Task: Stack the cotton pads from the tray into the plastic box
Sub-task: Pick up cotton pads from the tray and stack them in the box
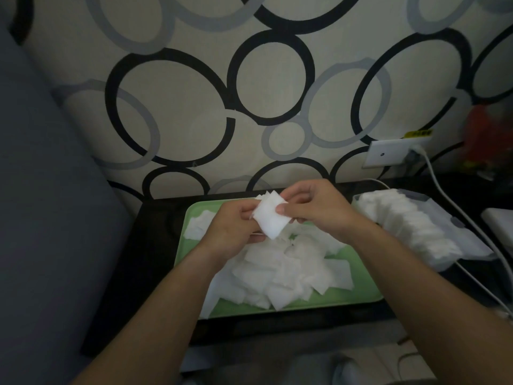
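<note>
A green tray (369,284) on the dark table holds a loose heap of white square cotton pads (283,270). Above the tray both hands hold a small bundle of cotton pads (270,215). My left hand (236,229) grips the bundle from the left, fingers curled round it. My right hand (313,207) pinches its right edge with the thumb on top. To the right stands the clear plastic box (455,226), with a long row of stacked pads (408,223) lying in it.
A white cable (455,207) runs from a wall socket (388,154) down past the box's right side. A grey cushion (41,218) fills the left. The dark table (155,245) ends close to my body. A white object (499,220) sits at the far right.
</note>
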`<state>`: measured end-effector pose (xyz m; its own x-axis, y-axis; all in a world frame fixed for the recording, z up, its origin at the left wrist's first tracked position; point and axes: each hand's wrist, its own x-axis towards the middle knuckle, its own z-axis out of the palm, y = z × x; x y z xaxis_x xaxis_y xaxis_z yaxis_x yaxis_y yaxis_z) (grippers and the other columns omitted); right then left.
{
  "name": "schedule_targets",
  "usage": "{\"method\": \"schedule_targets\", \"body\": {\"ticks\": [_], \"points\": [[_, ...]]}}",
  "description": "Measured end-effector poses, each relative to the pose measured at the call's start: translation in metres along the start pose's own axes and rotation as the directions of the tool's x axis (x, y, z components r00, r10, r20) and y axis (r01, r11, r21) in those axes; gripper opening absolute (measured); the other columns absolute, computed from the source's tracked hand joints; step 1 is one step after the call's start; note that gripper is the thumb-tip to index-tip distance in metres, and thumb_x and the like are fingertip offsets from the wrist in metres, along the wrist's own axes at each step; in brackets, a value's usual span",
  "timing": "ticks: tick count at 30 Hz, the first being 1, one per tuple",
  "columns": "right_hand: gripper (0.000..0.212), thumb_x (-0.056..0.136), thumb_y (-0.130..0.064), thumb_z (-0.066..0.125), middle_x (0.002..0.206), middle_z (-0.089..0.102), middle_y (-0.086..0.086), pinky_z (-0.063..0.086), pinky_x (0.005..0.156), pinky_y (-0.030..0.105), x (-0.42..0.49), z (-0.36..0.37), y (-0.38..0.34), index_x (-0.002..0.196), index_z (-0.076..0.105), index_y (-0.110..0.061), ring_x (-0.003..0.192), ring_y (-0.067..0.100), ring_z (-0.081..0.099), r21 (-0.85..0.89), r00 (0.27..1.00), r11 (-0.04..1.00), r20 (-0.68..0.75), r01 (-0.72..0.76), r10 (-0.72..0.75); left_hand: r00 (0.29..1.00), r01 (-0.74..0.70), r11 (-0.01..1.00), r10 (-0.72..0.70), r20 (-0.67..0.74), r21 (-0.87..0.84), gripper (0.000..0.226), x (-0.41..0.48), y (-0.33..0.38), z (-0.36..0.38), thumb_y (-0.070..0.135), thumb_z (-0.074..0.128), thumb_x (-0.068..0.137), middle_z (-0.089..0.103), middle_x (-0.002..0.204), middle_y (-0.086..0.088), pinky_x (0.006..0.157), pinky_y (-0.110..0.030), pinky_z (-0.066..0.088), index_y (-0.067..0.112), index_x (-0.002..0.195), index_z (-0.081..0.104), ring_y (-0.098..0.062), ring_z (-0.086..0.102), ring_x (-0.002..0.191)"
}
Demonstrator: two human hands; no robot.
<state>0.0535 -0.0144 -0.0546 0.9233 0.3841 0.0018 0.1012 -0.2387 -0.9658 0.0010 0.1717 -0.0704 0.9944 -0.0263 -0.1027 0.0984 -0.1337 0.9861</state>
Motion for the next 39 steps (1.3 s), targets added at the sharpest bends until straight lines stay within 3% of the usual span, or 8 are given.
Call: {"method": "schedule_targets", "body": {"ticks": [8, 14, 18, 21, 27, 33, 36, 39], "points": [[0.020, 0.075, -0.008, 0.083, 0.081, 0.074, 0.012, 0.053, 0.061, 0.019, -0.001, 0.004, -0.004, 0.093, 0.072, -0.007, 0.066, 0.016, 0.069, -0.110, 0.997, 0.994, -0.074, 0.008, -0.016, 0.999, 0.038, 0.999, -0.039, 0.024, 0.037, 0.031, -0.001, 0.001, -0.002, 0.003, 0.055, 0.096, 0.076, 0.108, -0.005, 0.074, -0.025, 0.059, 0.017, 0.119, 0.072, -0.019, 0.073, 0.097], [0.026, 0.073, -0.023, 0.086, 0.076, 0.065, -0.005, 0.046, 0.057, 0.014, 0.000, 0.015, -0.010, 0.093, 0.069, -0.019, 0.058, -0.002, 0.056, -0.327, 0.991, 0.944, -0.105, 0.046, -0.085, 0.991, 0.121, 0.989, -0.126, -0.047, -0.085, 0.023, -0.009, 0.009, -0.010, 0.035, 0.057, 0.100, 0.077, 0.098, -0.005, 0.071, -0.031, 0.061, 0.021, 0.103, 0.074, -0.019, 0.075, 0.086], [0.037, 0.075, -0.034, 0.083, 0.079, 0.064, -0.003, 0.044, 0.056, 0.016, 0.001, 0.036, -0.013, 0.102, 0.060, -0.024, 0.061, 0.002, 0.054, -0.412, 0.986, 0.909, -0.112, 0.067, -0.124, 0.997, 0.054, 0.999, -0.054, -0.051, -0.008, 0.022, -0.017, 0.001, -0.025, 0.015, 0.069, 0.092, 0.076, 0.105, -0.004, 0.079, -0.032, 0.062, 0.018, 0.114, 0.072, -0.017, 0.073, 0.096], [0.020, 0.088, -0.034, 0.070, 0.081, 0.065, -0.005, 0.042, 0.057, 0.015, 0.003, 0.052, -0.014, 0.102, 0.061, -0.023, 0.069, 0.003, 0.058, -0.432, 0.983, 0.900, -0.129, 0.059, -0.127, 0.978, 0.072, 0.997, -0.072, -0.195, -0.006, 0.026, -0.019, -0.005, -0.047, 0.012, 0.068, 0.092, 0.073, 0.113, -0.007, 0.081, -0.036, 0.061, 0.016, 0.118, 0.070, -0.023, 0.071, 0.101], [0.018, 0.096, -0.020, 0.055, 0.098, 0.069, -0.006, 0.043, 0.059, 0.012, 0.027, 0.078, -0.022, 0.100, 0.072, -0.018, 0.079, 0.005, 0.061, -0.545, 0.996, 0.834, 0.066, 0.090, -0.064, 0.806, 0.046, 0.987, -0.129, -0.577, -0.156, 0.027, -0.023, -0.022, -0.100, 0.012, 0.065, 0.095, 0.069, 0.112, -0.008, 0.067, -0.027, 0.055, 0.012, 0.121, 0.066, -0.021, 0.067, 0.097], [0.024, 0.094, -0.018, 0.057, 0.122, 0.067, 0.000, 0.049, 0.095, 0.033, 0.073, 0.113, -0.021, 0.113, 0.071, -0.016, 0.111, 0.020, 0.061, -0.695, 0.978, 0.704, 0.209, 0.148, 0.001, 0.776, 0.028, 0.984, -0.132, -0.617, -0.175, 0.029, -0.027, -0.032, -0.115, 0.009, 0.062, 0.095, 0.067, 0.112, -0.009, 0.066, -0.026, 0.054, 0.008, 0.124, 0.063, -0.019, 0.065, 0.096], [0.027, 0.091, -0.025, 0.062, 0.120, 0.067, 0.003, 0.052, 0.093, 0.036, 0.093, 0.129, -0.019, 0.116, 0.068, -0.018, 0.108, 0.023, 0.063, -0.746, 0.971, 0.653, 0.231, 0.133, 0.065, 0.774, 0.018, 0.986, -0.119, -0.622, -0.166, 0.027, -0.024, -0.034, -0.117, 0.010, 0.063, 0.095, 0.068, 0.110, -0.007, 0.068, -0.028, 0.055, 0.010, 0.122, 0.064, -0.019, 0.066, 0.098], [0.034, 0.086, -0.035, 0.067, 0.103, 0.066, 0.005, 0.057, 0.080, 0.038, 0.102, 0.144, -0.017, 0.113, 0.063, -0.015, 0.085, 0.023, 0.065, -0.812, 0.963, 0.574, 0.229, 0.109, 0.140, 0.782, -0.002, 0.986, -0.101, -0.615, -0.165, 0.019, -0.023, -0.033, -0.115, 0.008, 0.062, 0.095, 0.069, 0.100, -0.003, 0.065, -0.025, 0.054, 0.012, 0.113, 0.066, -0.013, 0.065, 0.087]]}}
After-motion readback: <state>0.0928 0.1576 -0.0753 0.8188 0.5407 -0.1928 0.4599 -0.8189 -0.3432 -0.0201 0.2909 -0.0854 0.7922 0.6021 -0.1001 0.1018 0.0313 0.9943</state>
